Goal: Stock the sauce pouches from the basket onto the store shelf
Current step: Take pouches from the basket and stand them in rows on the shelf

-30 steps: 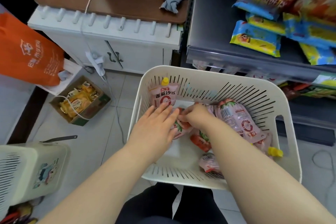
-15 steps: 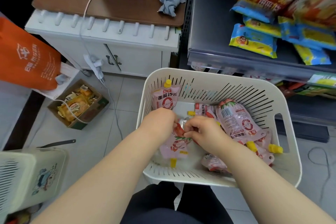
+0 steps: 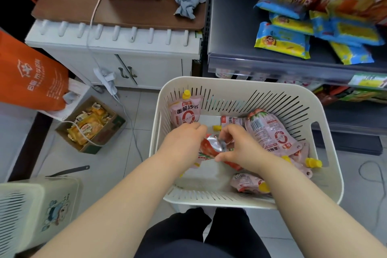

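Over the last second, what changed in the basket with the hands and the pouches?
Both hands closed on one sauce pouch and drew it toward the near side: the left hand, flat before, now grips it, and the right hand pinches its crumpled end. The upright pouch at the far wall and the basket stayed put.

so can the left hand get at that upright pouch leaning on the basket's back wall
Probably yes. The upright pouch stands just beyond the left hand with nothing between them, though that hand and the right hand are both holding a crumpled pouch.
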Demonstrator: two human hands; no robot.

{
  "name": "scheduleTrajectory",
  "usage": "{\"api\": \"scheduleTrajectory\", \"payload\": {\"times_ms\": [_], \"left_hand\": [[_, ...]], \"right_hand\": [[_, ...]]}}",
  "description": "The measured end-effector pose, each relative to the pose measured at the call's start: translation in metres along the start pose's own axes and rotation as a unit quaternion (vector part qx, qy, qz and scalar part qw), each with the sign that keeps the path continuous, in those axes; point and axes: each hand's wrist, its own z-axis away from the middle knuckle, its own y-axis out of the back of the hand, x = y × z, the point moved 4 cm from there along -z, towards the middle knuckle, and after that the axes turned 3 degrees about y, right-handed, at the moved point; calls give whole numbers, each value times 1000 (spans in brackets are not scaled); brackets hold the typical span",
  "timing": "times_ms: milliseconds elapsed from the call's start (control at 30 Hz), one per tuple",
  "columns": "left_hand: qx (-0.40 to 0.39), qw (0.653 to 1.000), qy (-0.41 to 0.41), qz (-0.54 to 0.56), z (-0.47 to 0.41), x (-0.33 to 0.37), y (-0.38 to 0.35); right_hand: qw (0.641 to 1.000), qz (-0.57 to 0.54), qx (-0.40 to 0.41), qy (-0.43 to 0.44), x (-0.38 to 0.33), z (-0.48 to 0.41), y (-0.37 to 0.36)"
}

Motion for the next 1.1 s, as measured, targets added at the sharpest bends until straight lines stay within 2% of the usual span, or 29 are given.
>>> {"api": "scheduleTrajectory", "payload": {"times_ms": [167,233,333,433,533,667,767,867,933,1000,1100], "left_hand": [[-10,998,-26,-51,5,2,-6],[-11,998,-16,-62,5,-2,-7],[-27,997,1,-75,6,-3,-8],[-47,994,1,-99,5,3,-13],[-65,984,0,-168,0,10,-19],[-106,954,-43,-278,-18,12,-27],[-126,931,-101,-327,-24,12,-25],[-130,935,-107,-312,-26,13,-24],[-122,945,-101,-288,-27,15,-26],[-115,951,-99,-268,-29,15,-30],[-119,956,-111,-245,-29,17,-35]], "right_hand": [[996,1,-75,-48,14,-3,-3],[990,-78,-94,-73,19,-1,-6],[963,-200,-121,-138,21,1,-12],[966,-153,-136,-159,19,-3,-17],[979,-85,-104,-155,19,-9,-23],[989,79,-77,-102,17,-15,-24],[972,205,-94,-65,15,-18,-23],[937,320,-131,-48,17,-16,-21],[925,346,-144,-57,21,-14,-17],[929,331,-154,-56,21,-13,-13],[973,137,-180,-38,14,-9,-11]]}}
